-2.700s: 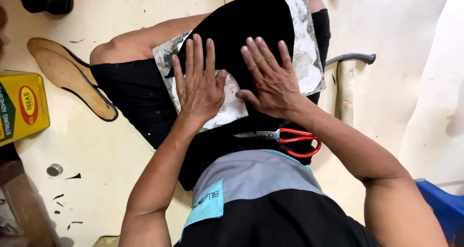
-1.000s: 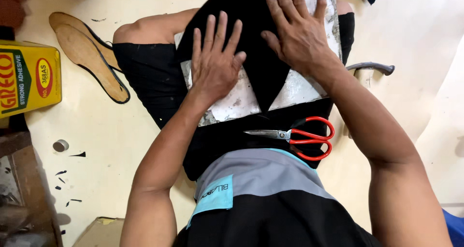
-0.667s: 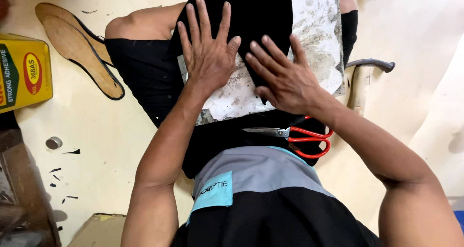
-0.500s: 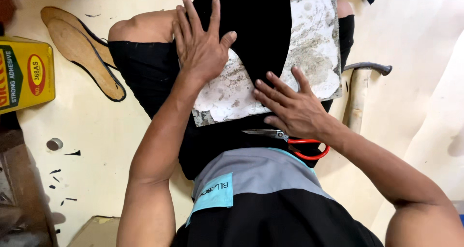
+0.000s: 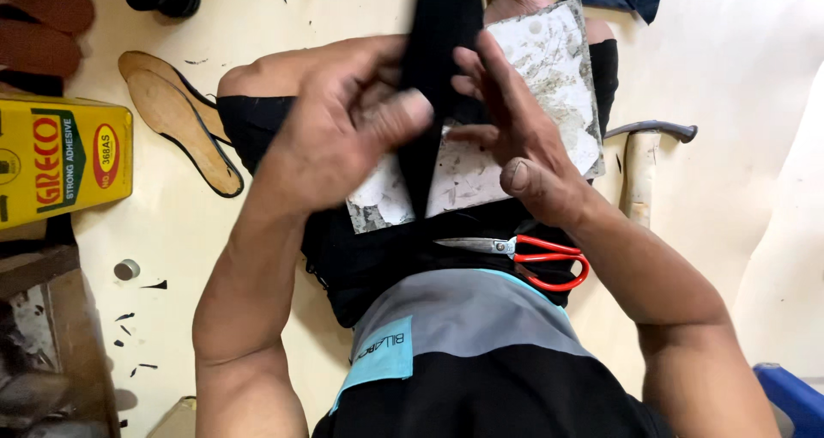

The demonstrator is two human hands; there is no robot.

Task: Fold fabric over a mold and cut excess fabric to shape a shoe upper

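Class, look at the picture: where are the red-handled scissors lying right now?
The scissors lie on the person's lap, just below the speckled board and under the right hand.

A yellow rectangular tin (image 5: 60,159) is seen at the left edge, with a tan shoe insole (image 5: 182,120) laid on the floor just beside it. A wooden-handled hammer (image 5: 642,168) is placed at the right. Red-handled scissors (image 5: 528,253) are rested on the lap. A small round cap (image 5: 127,270) is seen lower left.

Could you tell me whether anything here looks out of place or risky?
The red-handled scissors lie loose on the person's lap, blades bare, just below the stained board, close to the right hand. Small dark scraps litter the floor.
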